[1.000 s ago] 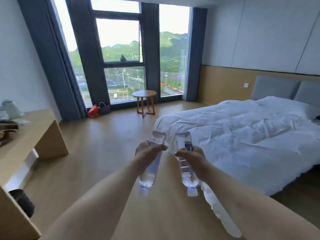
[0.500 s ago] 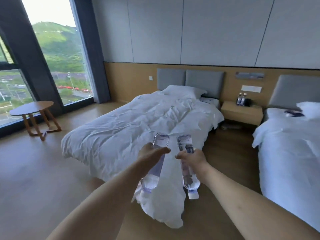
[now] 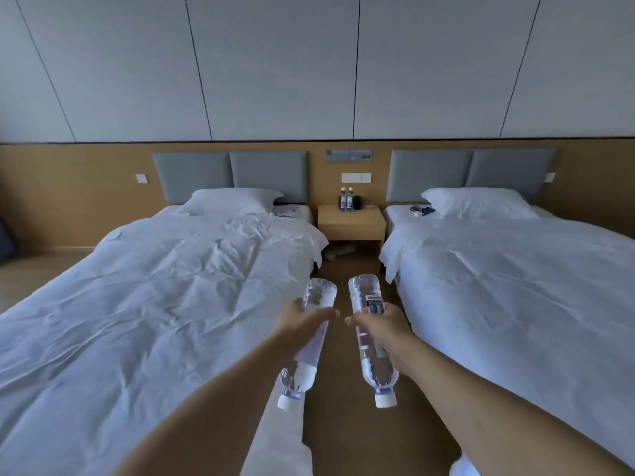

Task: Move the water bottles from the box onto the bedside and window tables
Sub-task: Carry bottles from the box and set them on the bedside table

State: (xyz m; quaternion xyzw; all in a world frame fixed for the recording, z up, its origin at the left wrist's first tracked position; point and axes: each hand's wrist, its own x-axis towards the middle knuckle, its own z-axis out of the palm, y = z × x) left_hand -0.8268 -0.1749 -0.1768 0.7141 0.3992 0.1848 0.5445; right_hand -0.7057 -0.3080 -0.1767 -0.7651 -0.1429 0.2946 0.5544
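Two bottles are in hand: the left hand (image 3: 302,324) grips the left bottle (image 3: 311,341) round its middle and the right hand (image 3: 383,326) grips the right bottle (image 3: 372,341), both held caps toward the person. Half a second ago the view still took in the window and the round table; now it faces straight down the aisle toward the bedside table (image 3: 351,223), so this pair looks bound there. Two more bottles (image 3: 346,199) already stand on it, well ahead. White beds flank the wooden floor (image 3: 347,441); grey headboards and a panelled wall lie behind. The box is not in view.
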